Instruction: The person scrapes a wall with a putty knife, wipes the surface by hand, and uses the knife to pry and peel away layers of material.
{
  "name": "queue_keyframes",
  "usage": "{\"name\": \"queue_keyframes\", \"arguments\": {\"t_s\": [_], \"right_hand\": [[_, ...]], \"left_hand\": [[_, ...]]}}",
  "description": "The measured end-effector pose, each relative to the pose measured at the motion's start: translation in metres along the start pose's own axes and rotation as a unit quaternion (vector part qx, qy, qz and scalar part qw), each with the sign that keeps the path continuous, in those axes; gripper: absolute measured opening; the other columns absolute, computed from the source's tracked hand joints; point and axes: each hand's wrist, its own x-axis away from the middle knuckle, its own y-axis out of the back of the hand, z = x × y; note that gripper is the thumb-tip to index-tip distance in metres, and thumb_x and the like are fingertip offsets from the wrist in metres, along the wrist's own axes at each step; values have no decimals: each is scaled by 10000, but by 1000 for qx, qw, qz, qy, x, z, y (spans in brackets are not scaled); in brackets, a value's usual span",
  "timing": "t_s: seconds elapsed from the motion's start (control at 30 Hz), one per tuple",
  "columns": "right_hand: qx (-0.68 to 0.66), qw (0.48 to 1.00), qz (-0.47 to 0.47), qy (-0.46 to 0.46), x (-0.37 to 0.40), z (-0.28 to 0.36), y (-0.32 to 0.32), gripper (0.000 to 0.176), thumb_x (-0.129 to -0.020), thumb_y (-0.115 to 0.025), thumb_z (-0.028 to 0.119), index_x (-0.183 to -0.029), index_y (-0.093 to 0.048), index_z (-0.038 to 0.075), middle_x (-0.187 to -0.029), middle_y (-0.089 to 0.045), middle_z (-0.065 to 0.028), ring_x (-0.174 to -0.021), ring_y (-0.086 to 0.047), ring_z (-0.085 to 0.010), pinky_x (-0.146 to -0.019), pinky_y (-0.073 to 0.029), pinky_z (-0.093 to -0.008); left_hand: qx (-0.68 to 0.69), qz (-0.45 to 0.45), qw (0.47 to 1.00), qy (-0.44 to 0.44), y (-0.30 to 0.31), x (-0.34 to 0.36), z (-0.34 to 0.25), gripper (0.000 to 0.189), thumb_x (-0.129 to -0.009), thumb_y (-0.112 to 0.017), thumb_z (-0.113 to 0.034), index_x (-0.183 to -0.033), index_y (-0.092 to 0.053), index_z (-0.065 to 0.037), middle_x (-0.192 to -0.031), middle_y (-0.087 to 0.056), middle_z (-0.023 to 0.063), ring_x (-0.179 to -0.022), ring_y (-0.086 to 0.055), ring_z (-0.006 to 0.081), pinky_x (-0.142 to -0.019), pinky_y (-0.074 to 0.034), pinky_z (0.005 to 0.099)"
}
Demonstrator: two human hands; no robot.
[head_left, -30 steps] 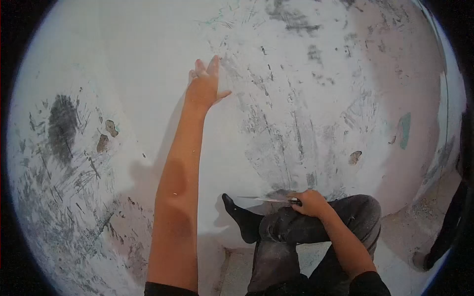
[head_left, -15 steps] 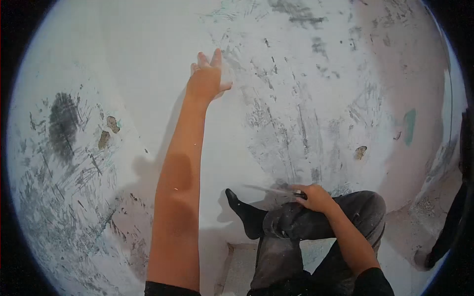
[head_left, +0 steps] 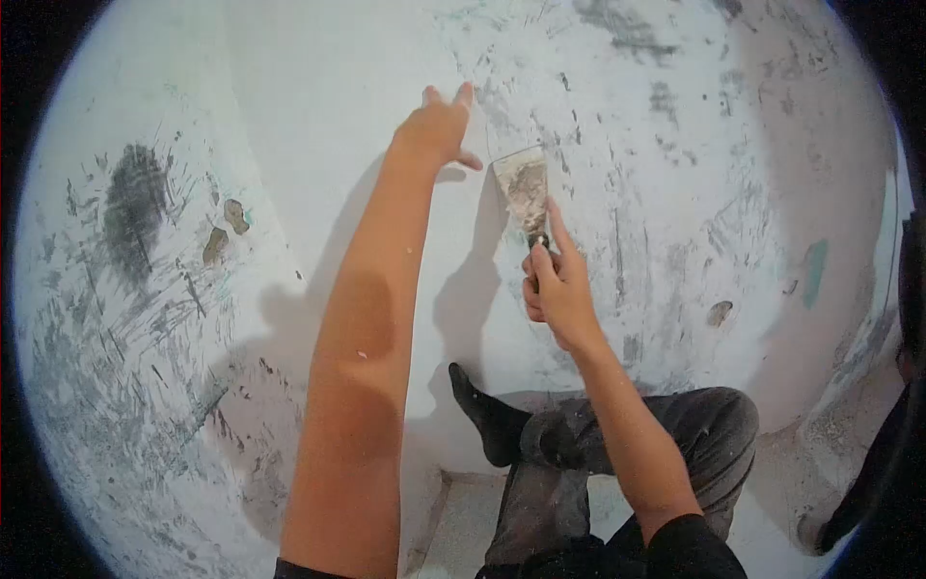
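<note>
My left hand is stretched up and lies flat against the white wall, fingers apart, holding nothing. My right hand grips the handle of a putty knife. The knife's wide blade, smeared with filler, points up and rests against the wall just right of my left hand. Below the hands, my bent leg in dark grey trousers and a black sock touches the foot of the wall.
The wall is scraped and patchy, with dark scuffs at the left, small brown chips and a teal spot at the right. A dusty floor lies below. A dark object stands at the right edge.
My right hand has lifted the putty knife from my knee up to the wall beside my left hand. The left hand stayed on the wall.
</note>
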Motion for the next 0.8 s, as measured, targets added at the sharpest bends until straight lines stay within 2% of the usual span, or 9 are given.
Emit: {"name": "queue_keyframes", "arguments": {"t_s": [0.07,0.13,0.23,0.5,0.57,0.6,0.63,0.7,0.8], "right_hand": [[17,1000,-7,20,-8,-6,-6,665,-1011,-380,76,-1606,-96,159,-680,-373,46,-459,-313,-41,-365,-292,-234],[-1,1000,-16,20,-7,-8,-13,660,-1011,-379,77,-1605,-101,151,-682,-375,45,-459,-316,-39,-364,-295,-232],[-17,999,-30,11,-6,-9,-16,655,-1011,-377,78,-1604,-109,148,-688,-380,42,-459,-323,-37,-363,-301,-226],[-17,999,-33,6,-6,-14,-16,643,-1006,-375,79,-1601,-140,144,-684,-404,28,-462,-349,-49,-370,-331,-240],[14,997,-58,53,-14,-22,-20,638,-1001,-376,69,-1598,-159,131,-672,-410,23,-458,-358,-60,-376,-339,-254],[-3,997,-59,52,-14,-28,-24,652,-1028,-396,88,-1607,-126,220,-687,-368,43,-481,-314,-35,-381,-239,-222],[-3,997,-60,51,-12,-29,-24,652,-1028,-396,88,-1607,-126,220,-687,-368,43,-481,-314,-35,-381,-239,-222],[11,994,-78,70,-9,-28,-26,635,-1001,-374,64,-1597,-166,128,-658,-411,25,-464,-360,-59,-378,-340,-255],[-13,996,-85,35,-12,-14,-27,638,-1007,-362,67,-1601,-139,133,-668,-407,28,-456,-348,-50,-367,-337,-246]], "left_hand": [[3,-7,1000,12,-9,7,-7,1275,-552,-926,-453,-1558,-241,-73,-1390,-375,460,-1256,-514,495,-988,-507,484],[-21,-113,993,-4,-16,12,-12,1266,-571,-905,-497,-1557,-238,-66,-1391,-350,477,-1164,-564,536,-954,-533,466],[-22,-99,994,32,-14,15,-22,1242,-595,-880,-532,-1558,-244,-72,-1407,-335,472,-1140,-570,554,-954,-533,465],[-15,-112,993,22,-23,8,-11,1183,-657,-832,-575,-1562,-245,-90,-1422,-332,457,-1131,-582,542,-955,-532,466],[-20,-104,994,14,-18,6,-15,1175,-663,-828,-578,-1563,-246,-97,-1426,-326,456,-1130,-582,544,-955,-532,466],[-9,-96,995,16,-18,9,-16,1183,-654,-830,-584,-1564,-246,-103,-1428,-325,454,-1148,-569,547,-954,-533,470],[1,-93,995,22,-18,9,-14,1191,-645,-832,-589,-1564,-247,-109,-1430,-323,452,-1167,-556,549,-952,-533,473],[-4,-104,994,28,-24,10,-13,1208,-630,-834,-598,-1566,-244,-112,-1428,-328,450,-1175,-549,551,-946,-536,477],[-10,-124,992,28,-27,9,-13,1230,-608,-833,-611,-1566,-243,-116,-1427,-336,445,-1180,-544,554,-929,-544,486]]}}
